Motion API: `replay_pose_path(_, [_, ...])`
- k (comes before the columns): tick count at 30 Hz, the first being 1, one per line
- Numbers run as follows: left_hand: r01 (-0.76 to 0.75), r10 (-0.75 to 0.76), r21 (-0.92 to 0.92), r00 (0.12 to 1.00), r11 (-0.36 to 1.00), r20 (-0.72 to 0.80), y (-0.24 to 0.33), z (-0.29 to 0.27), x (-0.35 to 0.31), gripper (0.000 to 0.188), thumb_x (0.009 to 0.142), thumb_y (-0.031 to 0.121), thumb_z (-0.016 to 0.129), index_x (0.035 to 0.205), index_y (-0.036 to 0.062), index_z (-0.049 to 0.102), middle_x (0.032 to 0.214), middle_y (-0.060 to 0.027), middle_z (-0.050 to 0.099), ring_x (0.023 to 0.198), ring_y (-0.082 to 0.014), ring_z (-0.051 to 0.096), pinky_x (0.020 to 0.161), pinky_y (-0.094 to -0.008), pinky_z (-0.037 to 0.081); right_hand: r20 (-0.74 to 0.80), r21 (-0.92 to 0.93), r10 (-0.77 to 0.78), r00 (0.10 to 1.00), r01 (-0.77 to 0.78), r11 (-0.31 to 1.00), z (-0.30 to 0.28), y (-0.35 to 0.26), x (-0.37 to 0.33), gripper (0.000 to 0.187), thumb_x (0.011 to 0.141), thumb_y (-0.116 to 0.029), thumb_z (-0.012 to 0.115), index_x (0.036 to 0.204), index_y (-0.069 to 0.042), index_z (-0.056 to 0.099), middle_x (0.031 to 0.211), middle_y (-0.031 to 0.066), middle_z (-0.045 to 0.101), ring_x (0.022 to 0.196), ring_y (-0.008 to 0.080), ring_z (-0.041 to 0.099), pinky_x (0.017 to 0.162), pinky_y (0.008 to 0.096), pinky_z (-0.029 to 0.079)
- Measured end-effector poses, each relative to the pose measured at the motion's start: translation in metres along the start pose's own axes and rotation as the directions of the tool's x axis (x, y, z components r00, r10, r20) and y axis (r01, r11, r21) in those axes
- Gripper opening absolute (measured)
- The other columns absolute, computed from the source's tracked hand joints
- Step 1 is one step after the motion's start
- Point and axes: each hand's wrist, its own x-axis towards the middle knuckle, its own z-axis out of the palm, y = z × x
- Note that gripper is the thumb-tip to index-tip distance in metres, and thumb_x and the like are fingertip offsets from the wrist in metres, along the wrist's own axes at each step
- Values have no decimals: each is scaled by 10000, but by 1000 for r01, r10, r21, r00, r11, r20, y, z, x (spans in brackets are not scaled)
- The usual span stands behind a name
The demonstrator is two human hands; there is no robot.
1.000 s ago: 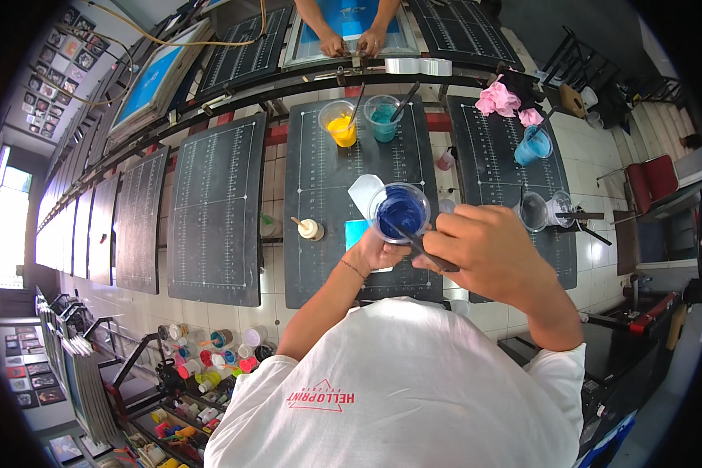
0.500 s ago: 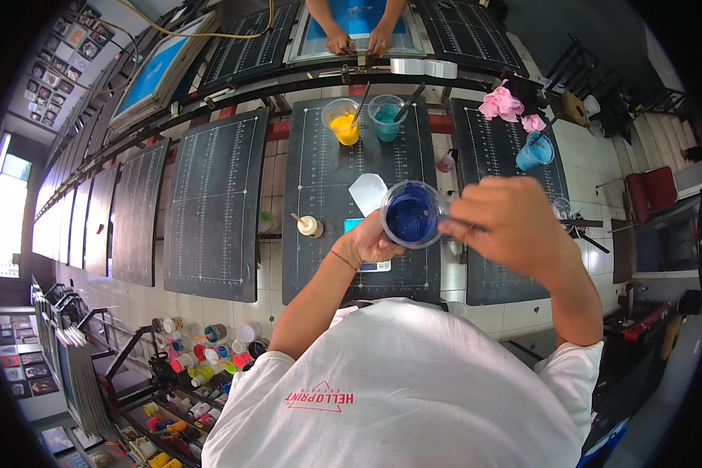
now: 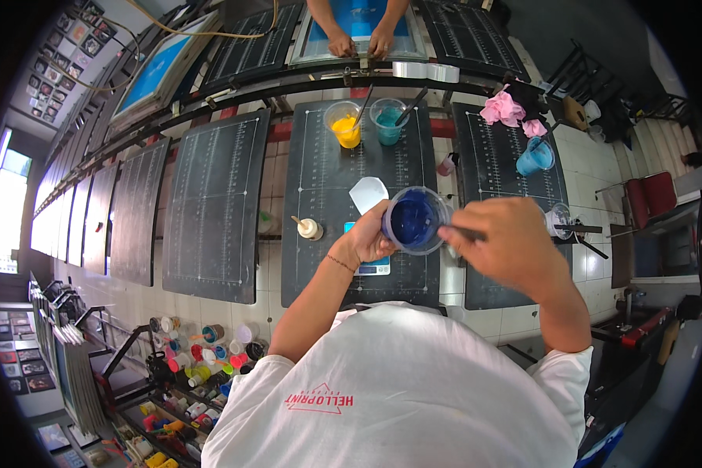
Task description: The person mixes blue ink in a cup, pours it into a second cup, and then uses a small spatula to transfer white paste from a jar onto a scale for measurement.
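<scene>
My left hand [image 3: 369, 235] is wrapped round a clear plastic cup [image 3: 446, 204] and tilts its mouth toward me. Dark blue ink [image 3: 413, 218] coats the inside of the cup. At the cup's right rim my right hand [image 3: 511, 238] is closed on a dark stirring stick [image 3: 469, 232]; its lower end is hidden in the ink. Partly under my left hand, a digital scale [image 3: 376, 267] lies on the black board [image 3: 312, 168]. Behind the cup lies a white plastic piece [image 3: 368, 195]. A small jar of cream-coloured paste [image 3: 310, 229] stands to the left.
Farther back stand a cup of yellow ink [image 3: 347, 132] and a cup of teal ink [image 3: 388, 129], both with sticks. On the right board are a light blue cup [image 3: 534, 158] and crumpled pink cloth [image 3: 503, 108]. Another person's hands [image 3: 341, 43] rest on a screen frame [image 3: 413, 48] opposite.
My right hand has moved down and slightly left, and the stick in it shows more clearly. The cup has shifted slightly down in view.
</scene>
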Motion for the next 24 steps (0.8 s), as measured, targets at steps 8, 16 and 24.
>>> replay_pose_path(8, [-274, 253, -80, 944, 958, -211, 2, 8, 2, 441, 1061, 378, 338, 1193, 42, 591, 1032, -147, 726, 776, -203, 745, 644, -291, 649, -83, 55, 25, 996, -21, 998, 18, -14, -17, 291, 905, -166, 739, 696, -31, 587, 598, 98, 538, 514, 287, 534, 500, 381, 404])
replay_pose_path(16, [-544, 532, -151, 839, 825, -115, 0, -2, 4, 423, 1059, 400, 358, 1173, 64, 589, 1118, -120, 679, 1038, -245, 699, 908, -412, 609, -271, 60, 111, 956, -98, 993, 25, -14, -26, 336, 922, -186, 720, 665, -79, 532, 578, 64, 516, 480, 268, 527, 454, 388, 396])
replay_pose_path(24, [-628, 621, -138, 778, 765, -94, 2, -12, 9, 395, 1039, 425, 389, 1176, 113, 588, 1153, -103, 680, 1068, -259, 685, 923, -435, 595, -323, 162, 135, 937, -86, 983, 39, -21, -38, 323, 918, -134, 715, 667, -58, 527, 585, 81, 506, 501, 271, 526, 476, 385, 399])
